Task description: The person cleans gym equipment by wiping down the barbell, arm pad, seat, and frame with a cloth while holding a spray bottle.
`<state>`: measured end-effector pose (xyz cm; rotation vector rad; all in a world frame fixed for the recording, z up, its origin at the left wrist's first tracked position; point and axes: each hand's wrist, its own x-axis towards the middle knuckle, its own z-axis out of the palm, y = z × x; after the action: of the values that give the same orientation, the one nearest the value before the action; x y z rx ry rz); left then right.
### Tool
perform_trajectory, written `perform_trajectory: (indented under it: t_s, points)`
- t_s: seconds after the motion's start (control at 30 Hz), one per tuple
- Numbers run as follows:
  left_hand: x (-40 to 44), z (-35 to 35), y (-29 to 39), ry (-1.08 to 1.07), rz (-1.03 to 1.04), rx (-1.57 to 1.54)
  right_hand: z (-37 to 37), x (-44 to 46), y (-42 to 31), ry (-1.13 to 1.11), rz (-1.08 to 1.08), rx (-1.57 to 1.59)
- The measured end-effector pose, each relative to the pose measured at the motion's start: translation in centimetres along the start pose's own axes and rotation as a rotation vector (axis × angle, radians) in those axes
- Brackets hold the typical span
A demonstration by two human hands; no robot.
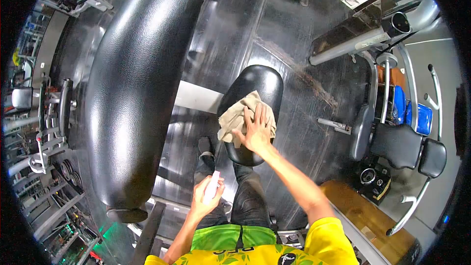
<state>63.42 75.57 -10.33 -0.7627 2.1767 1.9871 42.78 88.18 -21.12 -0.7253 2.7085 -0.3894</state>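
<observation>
A beige cloth (240, 113) lies crumpled on a small black padded seat (260, 81). My right hand (257, 130) rests flat on the cloth with its fingers spread, pressing it against the seat. Lower and to the left, my left hand (208, 195) is wrapped round a white bottle (212, 186) with a pinkish top, held above my legs. Part of the seat is hidden under the cloth and my right hand.
A long black padded bench (142, 68) stands at the left, joined to the seat by a light metal bar (198, 98). Gym machines line both sides. At the right are a metal tube (358, 44), black pads (396, 145) and a wooden board (363, 216).
</observation>
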Motion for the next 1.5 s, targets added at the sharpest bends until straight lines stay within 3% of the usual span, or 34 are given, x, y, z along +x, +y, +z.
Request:
perform_trajectory:
  t_s: [0.07,0.13,0.17,0.3,0.37,0.4,0.5,0.57,0.6,0.63,0.73,0.8,0.83,0.9,0.93,1.03,1.1,1.17,1.23,1.3,1.5]
  points:
    - [0.1,-0.1,0.1,0.006,0.019,0.012,1.7,-0.3,0.1,0.013,0.035,-0.014]
    - [0.3,-0.4,0.2,0.007,0.032,0.030,3.9,-0.5,0.4,0.257,-0.021,-0.012]
    - [0.3,-0.6,0.2,0.009,0.002,0.021,4.4,-0.4,0.8,0.254,-0.016,-0.008]
    - [0.5,-1.6,0.7,-0.009,-0.121,0.019,2.6,1.3,4.7,0.274,-0.291,-0.025]
    - [0.7,-2.2,0.0,-0.023,-0.027,0.052,1.7,3.1,5.9,0.209,-0.253,-0.033]
    - [0.8,-2.4,-0.3,-0.035,0.065,0.081,1.6,4.1,6.3,0.270,-0.179,-0.033]
    - [0.5,-3.2,-1.2,-0.021,0.057,0.093,1.6,7.5,6.1,0.493,0.127,0.049]
    - [0.5,-3.6,-1.6,-0.032,0.059,0.123,2.1,8.7,4.5,0.581,0.201,0.049]
    - [0.6,-3.8,-1.7,-0.042,0.065,0.153,3.0,8.6,3.3,0.633,0.123,0.021]
    - [0.7,-4.0,-1.7,-0.045,0.066,0.155,3.5,7.8,2.4,0.439,0.045,0.008]
    - [0.9,-4.3,-1.4,-0.056,0.097,0.193,5.7,4.4,-1.9,0.241,-0.237,-0.005]
    - [1.1,-4.4,-0.9,-0.067,0.099,0.227,7.8,2.8,-2.3,0.125,-0.579,0.072]
    - [1.2,-4.5,-0.6,-0.066,0.100,0.230,8.5,2.4,-2.1,-0.099,-0.729,-0.074]
    - [1.5,-4.5,-0.1,-0.062,0.108,0.214,6.9,3.1,-1.5,-0.112,-0.816,-0.073]
    - [1.6,-4.5,0.0,-0.063,0.110,0.218,6.0,4.1,-1.3,0.032,-0.854,-0.080]
    - [1.6,-4.9,-0.1,-0.035,0.164,0.240,4.2,8.9,0.2,-0.021,-0.659,-0.068]
    - [1.4,-5.2,-0.3,-0.058,0.117,0.268,2.5,12.4,1.5,0.102,-0.397,-0.140]
    - [1.3,-5.2,-1.2,-0.030,0.146,0.272,3.8,16.0,4.8,0.378,-0.237,-0.202]
    - [1.1,-5.3,-1.4,-0.004,0.168,0.280,1.7,17.2,4.1,0.274,-0.110,-0.221]
    - [1.0,-5.2,-0.9,-0.014,-0.052,0.208,2.2,15.9,1.7,0.332,-0.089,-0.216]
    - [2.3,-4.7,-2.5,0.007,-0.086,0.254,8.3,8.3,-5.4,0.154,-0.354,0.021]
